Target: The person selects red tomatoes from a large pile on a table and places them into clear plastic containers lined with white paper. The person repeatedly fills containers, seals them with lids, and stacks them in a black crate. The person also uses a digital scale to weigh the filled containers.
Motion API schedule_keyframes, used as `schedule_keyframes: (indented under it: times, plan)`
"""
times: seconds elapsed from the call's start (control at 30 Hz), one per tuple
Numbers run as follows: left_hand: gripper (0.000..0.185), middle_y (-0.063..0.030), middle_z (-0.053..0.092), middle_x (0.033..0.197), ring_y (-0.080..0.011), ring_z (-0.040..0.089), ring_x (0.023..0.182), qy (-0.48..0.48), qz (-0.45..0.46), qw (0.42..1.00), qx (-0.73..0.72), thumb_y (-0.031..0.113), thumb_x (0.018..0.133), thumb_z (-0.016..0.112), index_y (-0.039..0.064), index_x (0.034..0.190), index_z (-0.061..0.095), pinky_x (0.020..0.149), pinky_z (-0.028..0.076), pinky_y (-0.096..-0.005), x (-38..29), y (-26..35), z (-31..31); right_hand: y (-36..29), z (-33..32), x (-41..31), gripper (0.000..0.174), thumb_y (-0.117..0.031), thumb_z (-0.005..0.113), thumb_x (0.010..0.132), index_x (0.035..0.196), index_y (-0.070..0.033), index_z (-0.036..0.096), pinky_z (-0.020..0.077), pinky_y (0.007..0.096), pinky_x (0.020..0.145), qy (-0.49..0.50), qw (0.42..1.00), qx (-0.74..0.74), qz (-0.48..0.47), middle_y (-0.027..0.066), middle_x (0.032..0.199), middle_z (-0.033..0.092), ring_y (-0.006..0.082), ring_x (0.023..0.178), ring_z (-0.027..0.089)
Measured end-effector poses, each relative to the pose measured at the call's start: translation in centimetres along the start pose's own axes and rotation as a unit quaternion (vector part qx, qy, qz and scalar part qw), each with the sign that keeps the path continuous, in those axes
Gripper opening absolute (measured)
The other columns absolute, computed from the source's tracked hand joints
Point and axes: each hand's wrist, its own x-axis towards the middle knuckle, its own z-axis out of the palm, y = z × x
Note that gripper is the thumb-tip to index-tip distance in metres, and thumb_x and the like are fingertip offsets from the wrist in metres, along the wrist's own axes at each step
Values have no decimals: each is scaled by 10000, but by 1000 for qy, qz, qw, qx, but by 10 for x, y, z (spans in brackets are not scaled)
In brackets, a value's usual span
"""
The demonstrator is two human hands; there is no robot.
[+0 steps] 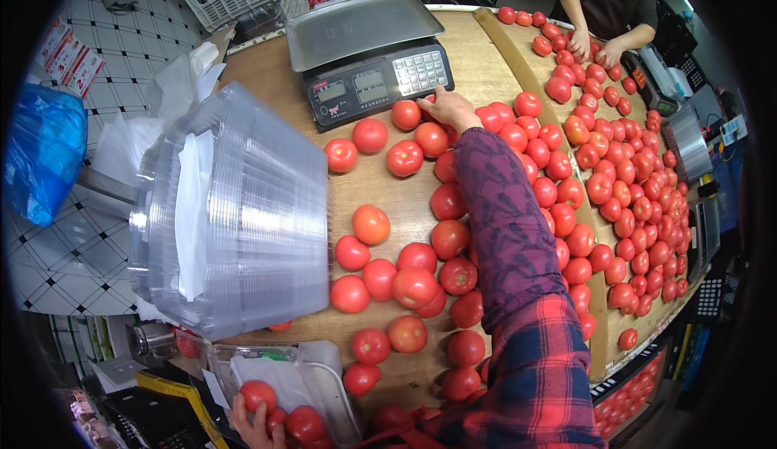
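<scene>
My right hand (450, 110) reaches across the table to the front edge of a digital scale (376, 84). Its fingers rest on a tomato (430, 104), partly hidden under them; whether they grip it I cannot tell. At the bottom left, my left hand (258, 429) lies against tomatoes in a clear plastic container (303, 358) lined with white paper. Its fingers are spread beside a tomato (258, 395) and curl over another (276, 420); how firm the hold is I cannot tell. Loose tomatoes (414, 287) cover much of the wooden tabletop between my hands.
A tall nested stack of clear plastic containers (255, 218) stands on the left. A wooden divider strip (534, 84) crosses the table, with many tomatoes (643, 206) beyond it. Another person's hands (592, 51) handle tomatoes at the far right. A blue plastic bag (45, 151) is at far left.
</scene>
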Motion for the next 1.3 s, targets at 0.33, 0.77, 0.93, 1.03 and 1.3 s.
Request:
schedule_keyframes:
  times: [0.33,0.77,0.93,1.03,1.3]
  plan:
    - [417,-232,434,1460,-454,445,1277,11,4,1000,9,161,907,657,125,1318,595,1045,362,-532,1,0,-1,11,17,-17,826,-562,659,761,1373,-28,514,495,398,968,-28,994,108,21,213,1286,620,334,1169,617]
    - [396,-230,457,1445,-452,460,1267,22,9,1000,-3,163,894,671,107,1283,622,1052,376,-513,2,0,-1,12,26,-30,700,-494,728,754,1211,29,636,521,387,904,55,988,143,8,236,1140,679,319,1069,666]
    - [389,-231,462,1441,-455,467,1251,29,11,1000,-2,180,892,672,111,1273,628,1029,385,-522,2,-1,-1,15,19,-38,705,-473,749,789,1252,36,596,529,346,863,70,912,403,-6,172,1157,671,234,1027,657]
    - [386,-228,466,1439,-455,472,1244,30,16,999,2,198,892,672,115,1267,633,1012,387,-527,3,-2,-1,21,6,-51,651,-467,712,865,1313,-24,546,546,356,828,-17,659,752,-14,153,1193,642,209,988,653]
    - [379,-229,481,1428,-448,493,1225,42,24,999,7,205,886,681,111,1250,639,1004,384,-523,5,2,-3,-4,-30,-67,613,-419,726,873,1326,-40,563,532,379,885,-7,798,599,-70,128,1231,629,219,1083,623]
